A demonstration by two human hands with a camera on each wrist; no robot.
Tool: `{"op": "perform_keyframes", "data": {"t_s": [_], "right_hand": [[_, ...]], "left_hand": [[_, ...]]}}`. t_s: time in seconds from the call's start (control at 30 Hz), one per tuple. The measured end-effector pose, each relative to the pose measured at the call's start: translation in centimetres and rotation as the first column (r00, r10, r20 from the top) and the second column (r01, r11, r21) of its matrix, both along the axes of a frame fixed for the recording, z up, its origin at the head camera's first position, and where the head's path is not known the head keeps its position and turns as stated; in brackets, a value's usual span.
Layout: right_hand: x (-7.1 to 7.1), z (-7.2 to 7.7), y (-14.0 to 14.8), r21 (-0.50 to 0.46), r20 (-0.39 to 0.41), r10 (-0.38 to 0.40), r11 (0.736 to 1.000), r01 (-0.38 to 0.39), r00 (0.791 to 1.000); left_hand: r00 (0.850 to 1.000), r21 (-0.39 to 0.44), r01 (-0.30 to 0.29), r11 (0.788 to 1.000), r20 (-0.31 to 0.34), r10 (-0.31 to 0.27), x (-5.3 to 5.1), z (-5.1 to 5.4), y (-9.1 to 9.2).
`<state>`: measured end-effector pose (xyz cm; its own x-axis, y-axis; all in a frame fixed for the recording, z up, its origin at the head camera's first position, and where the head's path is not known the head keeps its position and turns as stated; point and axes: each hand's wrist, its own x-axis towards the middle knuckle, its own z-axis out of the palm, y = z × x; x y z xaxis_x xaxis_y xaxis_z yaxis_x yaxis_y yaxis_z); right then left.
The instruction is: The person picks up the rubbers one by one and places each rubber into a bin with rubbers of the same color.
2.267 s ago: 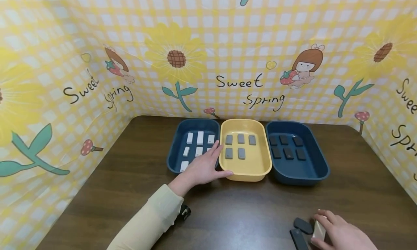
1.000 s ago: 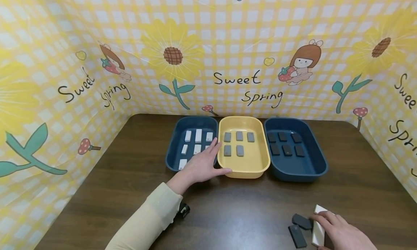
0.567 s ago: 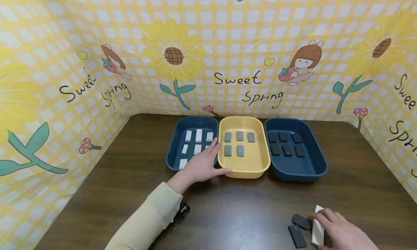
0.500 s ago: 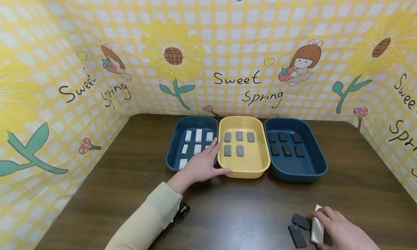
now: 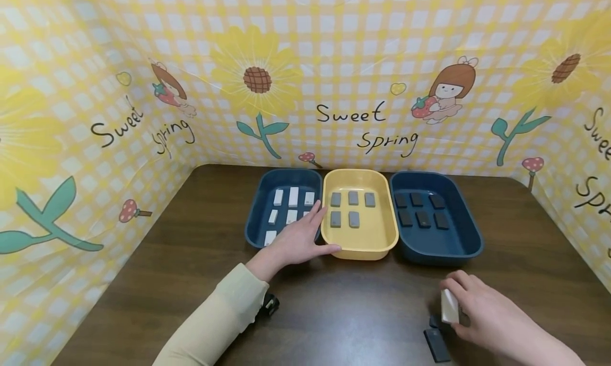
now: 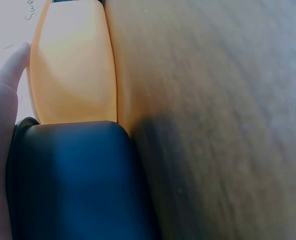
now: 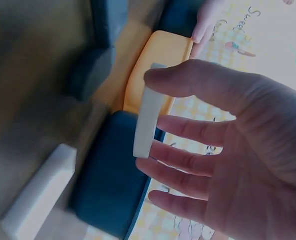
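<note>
My right hand [image 5: 484, 307] pinches a small white block [image 5: 450, 306] between thumb and fingertips, held above the table's near right side. Just below it lie a dark block [image 5: 436, 346] and a second dark piece, mostly covered in the head view. Another white block [image 7: 40, 192] on the table shows only in the right wrist view. My left hand [image 5: 298, 241] lies with extended fingers where the left blue tray [image 5: 252, 231] meets the yellow tray [image 5: 365, 253], its thumb at the yellow front rim. It hides part of the white blocks there.
Several white blocks [image 5: 293, 196] sit in the left tray and several grey blocks [image 5: 353, 219] in the yellow one. The right blue tray [image 5: 441, 257] holds several dark blocks [image 5: 422, 219]. A patterned cloth [image 5: 286, 116] stands behind the brown table [image 5: 343, 313].
My right hand has picked up a white block from beside the dark pieces and moved it slightly forward and left. My left hand has stayed at the trays.
</note>
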<state>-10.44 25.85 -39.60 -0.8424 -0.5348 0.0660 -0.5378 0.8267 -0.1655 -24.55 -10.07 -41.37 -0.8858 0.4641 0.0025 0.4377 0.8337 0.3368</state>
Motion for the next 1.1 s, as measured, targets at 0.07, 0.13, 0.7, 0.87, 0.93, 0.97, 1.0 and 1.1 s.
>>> {"op": "perform_keyframes", "data": {"t_s": [0.07,0.13,0.7,0.87,0.93,0.97,1.0,1.1], "right_hand": [[-0.7,0.5,-0.8,-0.012,-0.047,0.037,0.999,-0.037,0.998],[-1.2,1.0,-1.5,-0.020,-0.085,0.067,0.997,-0.069,0.994],[-6.2,4.5,-7.8,-0.065,-0.031,0.140,0.988,-0.142,0.990],[-7.4,4.8,-9.6,-0.093,-0.068,0.189,0.976,-0.195,0.980],[-7.9,4.9,-10.4,-0.096,-0.064,0.188,0.976,-0.193,0.980],[-8.1,5.0,-10.8,-0.098,-0.058,0.186,0.977,-0.192,0.981],[-8.2,5.1,-11.3,-0.099,-0.055,0.188,0.976,-0.192,0.981],[-8.8,5.1,-12.6,-0.106,-0.039,0.200,0.973,-0.203,0.979]], "left_hand": [[1.000,-0.016,0.007,1.000,-0.022,-0.008,0.0,0.0,0.0],[0.999,-0.039,0.015,0.999,-0.048,-0.017,0.0,0.0,0.0],[0.955,-0.108,0.008,0.994,-0.295,-0.039,0.1,1.7,-5.6],[0.929,-0.108,-0.165,0.980,-0.352,0.117,-1.3,2.4,-8.3],[0.922,-0.102,-0.252,0.962,-0.328,0.207,-1.8,2.5,-9.1],[0.919,-0.103,-0.291,0.951,-0.308,0.247,-2.0,2.5,-9.5],[0.916,-0.106,-0.324,0.940,-0.282,0.284,-2.2,2.5,-9.8],[0.912,-0.128,-0.395,0.910,-0.177,0.371,-2.5,2.2,-10.4]]}}
